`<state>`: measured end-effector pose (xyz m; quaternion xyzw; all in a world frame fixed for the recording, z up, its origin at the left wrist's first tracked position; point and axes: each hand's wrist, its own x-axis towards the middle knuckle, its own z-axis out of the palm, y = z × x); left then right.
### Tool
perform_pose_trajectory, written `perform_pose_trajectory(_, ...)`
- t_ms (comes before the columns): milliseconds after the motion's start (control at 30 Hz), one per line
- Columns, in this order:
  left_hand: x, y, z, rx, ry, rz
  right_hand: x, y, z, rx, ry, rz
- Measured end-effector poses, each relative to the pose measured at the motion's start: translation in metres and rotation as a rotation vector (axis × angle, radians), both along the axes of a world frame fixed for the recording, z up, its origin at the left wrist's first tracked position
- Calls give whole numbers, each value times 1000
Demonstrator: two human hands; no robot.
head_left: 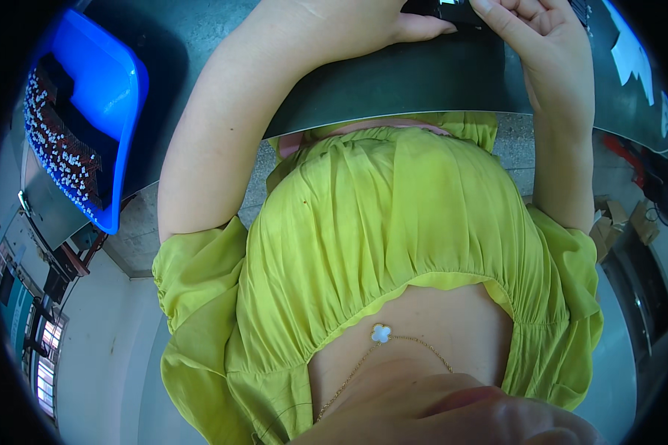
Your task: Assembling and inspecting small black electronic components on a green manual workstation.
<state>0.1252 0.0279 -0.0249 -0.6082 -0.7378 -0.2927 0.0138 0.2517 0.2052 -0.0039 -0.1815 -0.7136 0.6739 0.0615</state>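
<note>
At the top edge of the head view, both hands meet over the dark table (pixel 393 85). Between them is a small black piece (pixel 464 12) with a bright, shiny patch, partly cut off by the frame. My left hand (pixel 375 22) has its thumb stretched along the near side of the piece; its other fingers are mostly out of view. With thumb and fingers pressed together, my right hand (pixel 531 22) pinches the piece from the right side. The exact kind of the black piece cannot be made out.
On the left stands a blue plastic bin (pixel 130 81) holding dark strands with many small white ends (pixel 63 152). Torn white paper (pixel 631 55) lies on the table at the right. Beyond the table's edge are a red and black item (pixel 634 159) and cardboard boxes (pixel 608 226).
</note>
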Motion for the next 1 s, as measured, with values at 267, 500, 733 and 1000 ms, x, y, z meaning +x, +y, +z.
perform_pose_trajectory(267,-1,2,-4,-8,3,5,-1,0,9,5,-28,26)
perform_pose_trajectory(500,1,-3,2,-45,6,23,-3,0,3,-18,-25,31)
perform_pose_trajectory(733,-1,2,-6,24,32,15,-1,4,5,-114,-26,15)
perform_pose_trajectory(1000,-2,0,-8,9,46,13,-2,7,4,-184,-14,31)
